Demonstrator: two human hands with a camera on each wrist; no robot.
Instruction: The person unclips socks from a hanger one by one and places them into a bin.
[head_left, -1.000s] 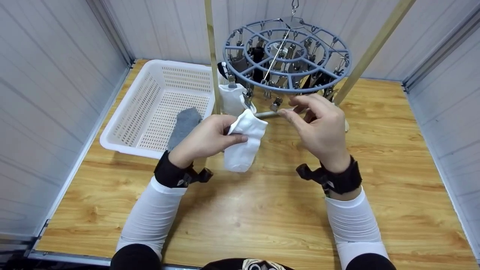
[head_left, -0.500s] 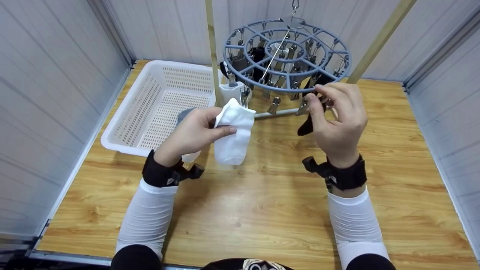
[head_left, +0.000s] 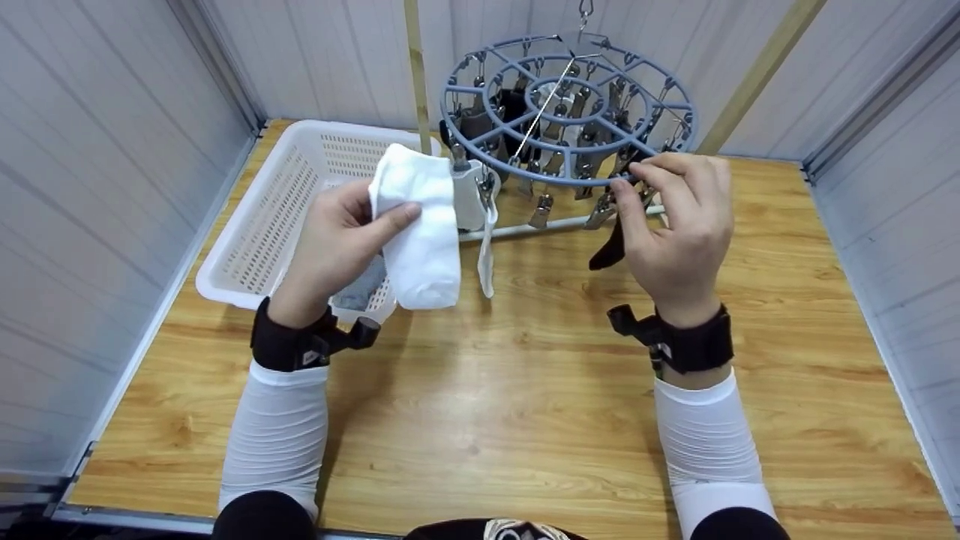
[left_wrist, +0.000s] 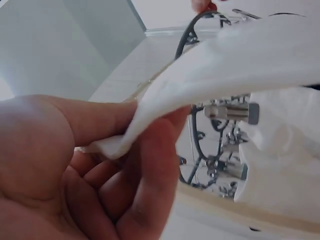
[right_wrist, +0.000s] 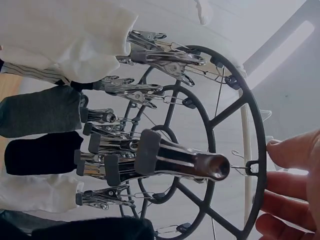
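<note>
My left hand (head_left: 326, 244) pinches a white sock (head_left: 421, 240) near one end, thumb in front, and the sock hangs flat over the basket's right side. At the right front of a round blue-grey clip hanger (head_left: 551, 179), my right hand (head_left: 679, 232) holds the outer rim between thumb and fingers. In the right wrist view, the thumb and fingertips meet the rim (right_wrist: 261, 137) beside a dangling metal clip (right_wrist: 182, 159) that grips nothing. White, grey and black socks (right_wrist: 42, 152) hang from other clips. A white sock (head_left: 470, 199) hangs at the hanger's left front.
A white perforated basket (head_left: 225, 274) stands at the left, with a grey sock (head_left: 361, 289) inside. Two wooden poles (head_left: 417, 71) rise beside the hanger, and a pale bar (head_left: 566, 223) lies low beneath it. Pale panels (head_left: 112, 187) wall the wooden table (head_left: 510, 420).
My left hand has moved left and up with the white sock, uncovering another hanging white sock. My right hand has shifted right along the hanger's front to its rim; the hanger has turned slightly.
</note>
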